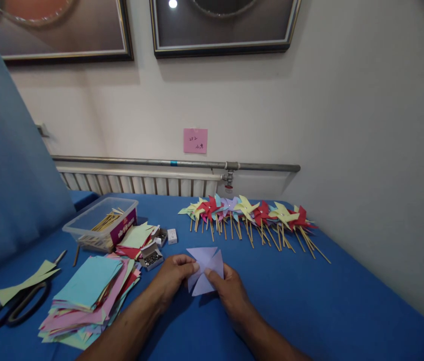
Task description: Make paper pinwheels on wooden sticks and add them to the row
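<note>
Lavender paper pinwheel (205,271) pinched between both my hands.

My left hand (172,278) and right hand (229,291) each gripped it with thumb and fingers pressed on its folds, just above the blue table (347,301), near the stapler box (151,256).

My left hand (172,281) and my right hand (230,291) are both bare, with no gloves, rings or bands on any finger that shows. My forearms are bare as well (no sleeve or cuff reaches into view, and neither wrist carries a watch or bracelet), and they run in from the bottom edge, thick at the elbow end and narrowing towards the wrists. My fingernails are short and plain, as far as they can be made out.
</note>
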A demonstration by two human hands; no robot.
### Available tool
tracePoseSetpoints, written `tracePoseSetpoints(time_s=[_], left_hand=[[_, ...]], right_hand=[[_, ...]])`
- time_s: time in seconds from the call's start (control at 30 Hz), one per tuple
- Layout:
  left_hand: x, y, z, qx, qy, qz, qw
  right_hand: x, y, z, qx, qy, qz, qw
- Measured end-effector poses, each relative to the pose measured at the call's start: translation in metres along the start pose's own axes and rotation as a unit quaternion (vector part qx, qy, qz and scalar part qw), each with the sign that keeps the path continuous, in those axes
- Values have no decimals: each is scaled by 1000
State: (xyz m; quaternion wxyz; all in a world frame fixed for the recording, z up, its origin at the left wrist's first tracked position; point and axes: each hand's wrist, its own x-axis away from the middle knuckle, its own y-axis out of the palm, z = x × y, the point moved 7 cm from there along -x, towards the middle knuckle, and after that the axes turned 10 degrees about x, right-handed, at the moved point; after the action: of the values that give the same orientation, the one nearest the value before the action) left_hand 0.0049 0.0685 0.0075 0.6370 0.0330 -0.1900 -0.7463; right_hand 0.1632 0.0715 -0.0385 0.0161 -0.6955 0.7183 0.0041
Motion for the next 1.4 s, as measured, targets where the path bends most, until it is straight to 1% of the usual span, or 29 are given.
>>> tracePoseSetpoints(time_s=[0.13,0.33,0.4,0.5,0.6,0.83,0.93,1.03,1.2,1.3,1.4], left_hand=[[0,2,-1,54,9,-16,998],[1,3,1,69,33,-35,996],[2,2,4,64,37,-28,997],[2,1,3,42,16,-7,999],[2,3,2,33,2,-12,999],[1,8,4,30,18,-22,999],[1,7,6,34,20,-13,999],[2,4,8,45,20,1,999],[2,-1,10,98,20,25,995],[0,-2,7,111,17,23,993],[0,2,4,127,19,6,992]], right_hand=[[0,1,0,5,-9,-14,1000],[2,3,-2,11,-15,-34,999],[3,4,-2,15,-14,-43,999],[5,5,-4,23,-9,-50,998],[7,7,-6,22,-8,-61,998],[6,7,-3,23,19,-72,997],[6,7,-7,6,19,-77,997],[11,10,-20,-37,20,-88,995],[21,13,-37,-102,18,-90,990],[21,13,-36,-98,4,-89,991],[19,16,-32,-93,-15,-92,991]])
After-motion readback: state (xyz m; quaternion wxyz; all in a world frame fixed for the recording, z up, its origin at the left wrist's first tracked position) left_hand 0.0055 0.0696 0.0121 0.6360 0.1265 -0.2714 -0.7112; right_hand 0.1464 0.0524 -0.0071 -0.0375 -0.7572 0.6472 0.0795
